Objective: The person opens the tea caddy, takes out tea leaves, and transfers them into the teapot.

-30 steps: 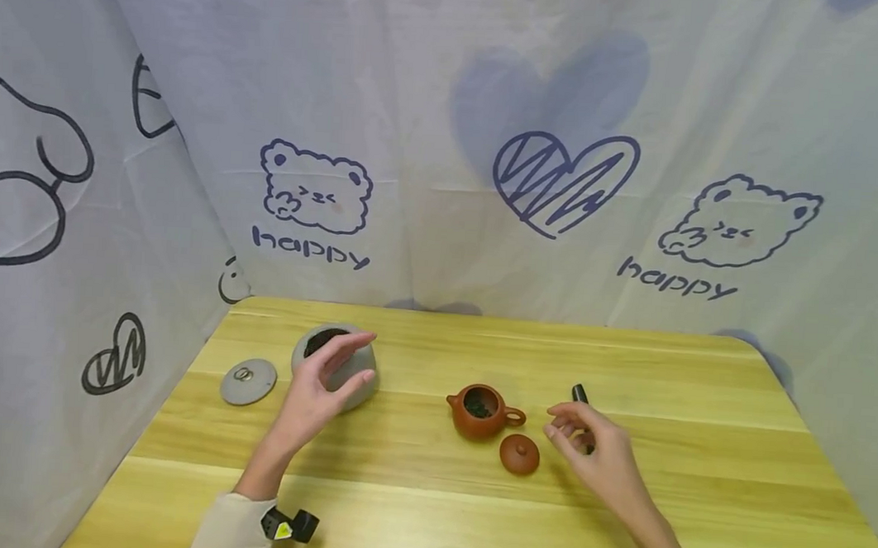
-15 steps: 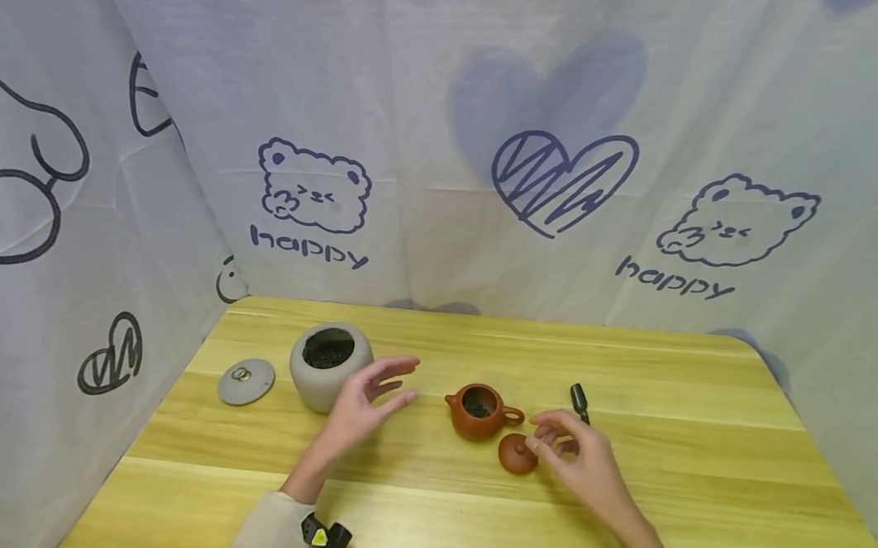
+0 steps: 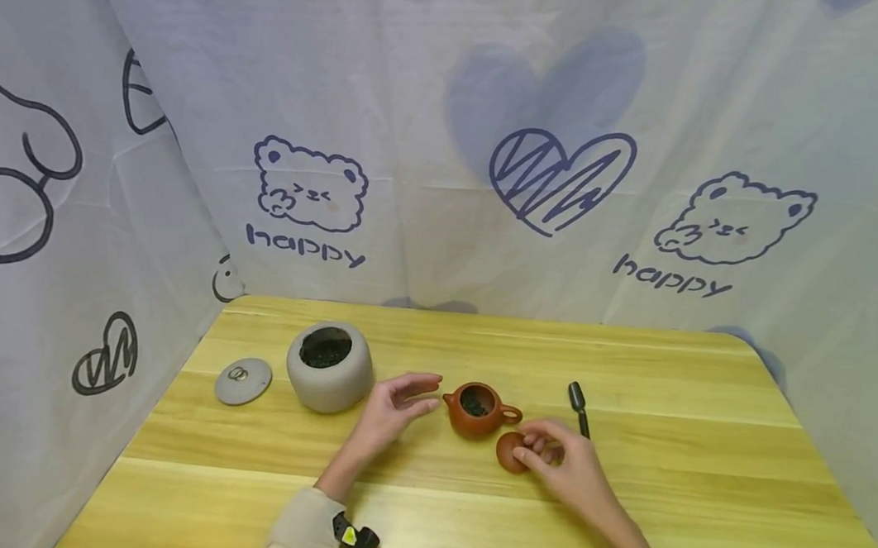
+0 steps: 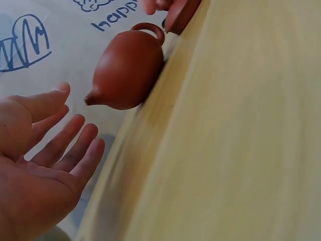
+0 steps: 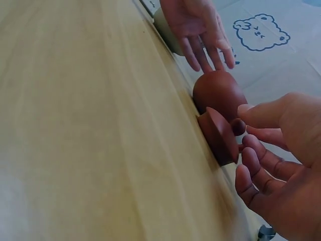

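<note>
A small reddish-brown clay teapot [image 3: 473, 429] stands lidless on the table with dark leaves inside. Just off its spout is my left hand [image 3: 393, 408], fingers spread and holding nothing; the left wrist view shows a gap between its fingertips and the pot [image 4: 128, 70]. The matching teapot lid [image 3: 510, 453] lies in front of the handle. My right hand [image 3: 566, 463] is over it, and in the right wrist view thumb and fingertips close around the knob [image 5: 238, 126] of the lid, whose rim is at the tabletop.
A rounded grey jar [image 3: 329, 380] with dark leaves inside stands left of the teapot. Its flat grey lid [image 3: 243, 382] with a ring lies farther left. A dark scoop-like tool [image 3: 577, 401] lies at the right. A printed cloth [image 3: 427, 224] hangs behind the table.
My left hand has moved right, away from the grey jar to beside the teapot's spout. My right hand has moved left and down from near the dark tool onto the teapot lid's knob.
</note>
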{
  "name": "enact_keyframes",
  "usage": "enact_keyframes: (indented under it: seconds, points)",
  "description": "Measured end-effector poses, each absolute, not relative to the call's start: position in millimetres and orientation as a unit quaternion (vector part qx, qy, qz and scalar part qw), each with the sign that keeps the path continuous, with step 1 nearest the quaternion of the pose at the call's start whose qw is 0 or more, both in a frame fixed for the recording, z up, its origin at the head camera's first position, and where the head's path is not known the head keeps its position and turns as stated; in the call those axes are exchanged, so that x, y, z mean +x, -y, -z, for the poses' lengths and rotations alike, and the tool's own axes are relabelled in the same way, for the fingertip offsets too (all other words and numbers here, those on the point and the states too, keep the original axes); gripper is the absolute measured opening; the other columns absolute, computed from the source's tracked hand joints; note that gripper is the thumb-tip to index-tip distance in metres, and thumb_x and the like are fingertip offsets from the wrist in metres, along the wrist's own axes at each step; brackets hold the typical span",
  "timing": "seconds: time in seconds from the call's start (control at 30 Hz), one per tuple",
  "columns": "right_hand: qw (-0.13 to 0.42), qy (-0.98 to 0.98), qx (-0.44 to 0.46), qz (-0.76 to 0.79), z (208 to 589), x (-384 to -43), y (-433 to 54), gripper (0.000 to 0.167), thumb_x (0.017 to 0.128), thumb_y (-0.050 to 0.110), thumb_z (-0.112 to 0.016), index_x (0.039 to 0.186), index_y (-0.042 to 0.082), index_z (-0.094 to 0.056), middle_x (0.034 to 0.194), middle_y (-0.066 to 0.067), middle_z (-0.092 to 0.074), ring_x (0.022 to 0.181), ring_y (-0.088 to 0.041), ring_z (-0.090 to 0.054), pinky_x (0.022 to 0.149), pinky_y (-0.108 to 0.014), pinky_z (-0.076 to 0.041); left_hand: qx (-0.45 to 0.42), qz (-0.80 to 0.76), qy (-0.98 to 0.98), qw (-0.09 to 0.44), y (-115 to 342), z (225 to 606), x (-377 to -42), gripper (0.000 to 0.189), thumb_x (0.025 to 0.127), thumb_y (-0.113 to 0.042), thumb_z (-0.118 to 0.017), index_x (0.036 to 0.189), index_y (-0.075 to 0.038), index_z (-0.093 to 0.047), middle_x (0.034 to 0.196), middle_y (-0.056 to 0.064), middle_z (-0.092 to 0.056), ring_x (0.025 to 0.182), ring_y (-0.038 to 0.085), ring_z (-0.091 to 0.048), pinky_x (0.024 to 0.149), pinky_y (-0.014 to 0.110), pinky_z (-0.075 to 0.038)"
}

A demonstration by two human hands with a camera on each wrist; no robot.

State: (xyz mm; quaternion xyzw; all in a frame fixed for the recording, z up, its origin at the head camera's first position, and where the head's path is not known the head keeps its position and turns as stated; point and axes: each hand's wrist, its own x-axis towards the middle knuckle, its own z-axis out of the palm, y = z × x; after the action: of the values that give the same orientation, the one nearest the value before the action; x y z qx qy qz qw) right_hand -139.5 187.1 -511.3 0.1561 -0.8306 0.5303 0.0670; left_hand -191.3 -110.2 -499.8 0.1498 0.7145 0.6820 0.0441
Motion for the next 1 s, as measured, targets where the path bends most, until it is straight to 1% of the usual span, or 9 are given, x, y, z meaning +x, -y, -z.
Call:
enact_keyframes:
  seconds: [0.13, 0.33, 0.5, 0.8, 1.0]
  points:
    - [0.066, 0.829, 0.164, -0.530, 513, -139, -186, 0.025, 0.084, 0.007, -0.085, 0.107, 0.009, -0.076, 0.089, 0.003, -0.067, 0.079, -0.011, -0.062, 0.061, -0.025, -0.057, 0.132, -0.692, -0.707, 0.064, 102, 507, -193, 0.039, 0.093, 0.002, -0.073, 0.130, 0.010, -0.064, 0.134, 0.030, -0.062, 0.125, 0.041, -0.060, 0.098, 0.029, -0.054]
    - [0.082, 0.833, 0.181, -0.516, 514, -140, -185, 0.023, 0.083, 0.004, -0.085, 0.104, 0.009, -0.077, 0.087, 0.005, -0.066, 0.077, -0.010, -0.061, 0.059, -0.025, -0.057, 0.119, -0.690, -0.712, 0.061, 95, 514, -194, 0.037, 0.093, -0.001, -0.074, 0.129, 0.007, -0.067, 0.129, 0.025, -0.066, 0.122, 0.037, -0.063, 0.096, 0.028, -0.056]
    - [0.084, 0.835, 0.188, -0.510, 517, -141, -185, 0.021, 0.083, 0.003, -0.085, 0.102, 0.009, -0.078, 0.086, 0.005, -0.065, 0.074, -0.011, -0.060, 0.059, -0.024, -0.056, 0.102, -0.700, -0.704, 0.071, 92, 517, -194, 0.035, 0.093, 0.001, -0.073, 0.127, 0.006, -0.069, 0.126, 0.022, -0.069, 0.120, 0.035, -0.065, 0.094, 0.026, -0.056]
    - [0.079, 0.835, 0.183, -0.512, 519, -141, -186, 0.019, 0.083, 0.005, -0.085, 0.100, 0.010, -0.079, 0.084, 0.005, -0.064, 0.073, -0.010, -0.060, 0.058, -0.024, -0.056, 0.088, -0.716, -0.689, 0.077, 89, 521, -194, 0.029, 0.094, -0.002, -0.073, 0.123, 0.005, -0.072, 0.122, 0.022, -0.071, 0.115, 0.031, -0.068, 0.092, 0.026, -0.057]
    - [0.083, 0.838, 0.183, -0.507, 518, -141, -187, 0.018, 0.084, 0.005, -0.084, 0.101, 0.010, -0.079, 0.085, 0.005, -0.064, 0.073, -0.010, -0.060, 0.059, -0.024, -0.056, 0.090, -0.710, -0.695, 0.069, 88, 520, -195, 0.028, 0.095, -0.004, -0.073, 0.121, 0.004, -0.073, 0.122, 0.020, -0.071, 0.114, 0.030, -0.068, 0.093, 0.025, -0.057]
